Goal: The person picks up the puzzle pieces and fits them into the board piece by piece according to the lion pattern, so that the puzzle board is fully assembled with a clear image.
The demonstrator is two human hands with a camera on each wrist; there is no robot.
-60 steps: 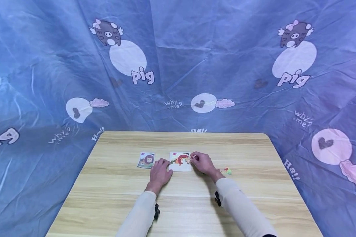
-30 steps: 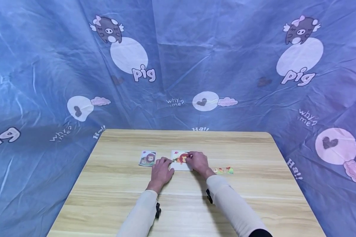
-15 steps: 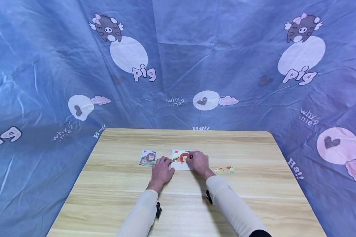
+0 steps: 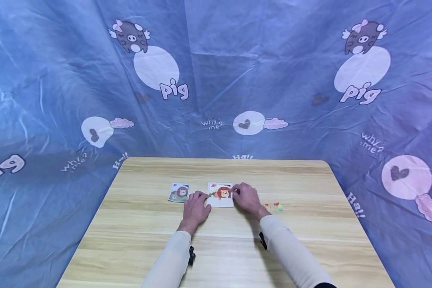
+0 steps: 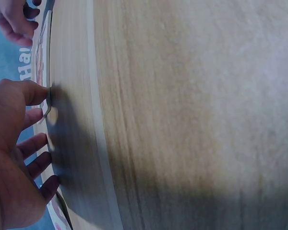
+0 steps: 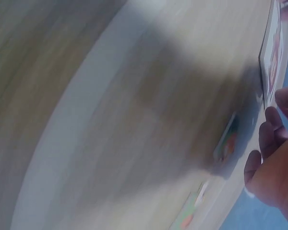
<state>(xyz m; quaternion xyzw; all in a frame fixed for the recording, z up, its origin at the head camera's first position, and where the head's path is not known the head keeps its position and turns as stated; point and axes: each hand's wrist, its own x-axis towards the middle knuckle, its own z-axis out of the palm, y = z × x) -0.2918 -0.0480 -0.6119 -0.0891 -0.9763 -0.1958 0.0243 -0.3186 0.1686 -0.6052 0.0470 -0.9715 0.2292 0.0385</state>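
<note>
A white puzzle board [image 4: 219, 203] lies on the table, its upper part filled with a lion picture [image 4: 223, 192] and a bare white strip along the bottom. My left hand [image 4: 196, 208] rests at the board's left side. In the left wrist view the left thumb [image 5: 36, 92] touches the board's near edge and the forefinger [image 5: 33, 116] lies by its corner. Just off the right edge is my right hand [image 4: 247, 197], fingers loosely curled with nothing visible in them. Below it, the right wrist view shows a loose puzzle piece [image 6: 226, 139] and another piece [image 6: 188, 213].
A printed lion card [image 4: 179, 193] lies left of the board, close to the left hand. Beyond the right wrist lie two colourful puzzle pieces [image 4: 279, 207], one partly covered by the wrist. A blue patterned cloth [image 4: 216, 80] hangs behind the wooden table [image 4: 216, 248].
My right hand brought a puzzle piece onto the lion picture's right side, worked there, then drew back to the right without it. The lion's face now shows whole. My left hand stayed put.
</note>
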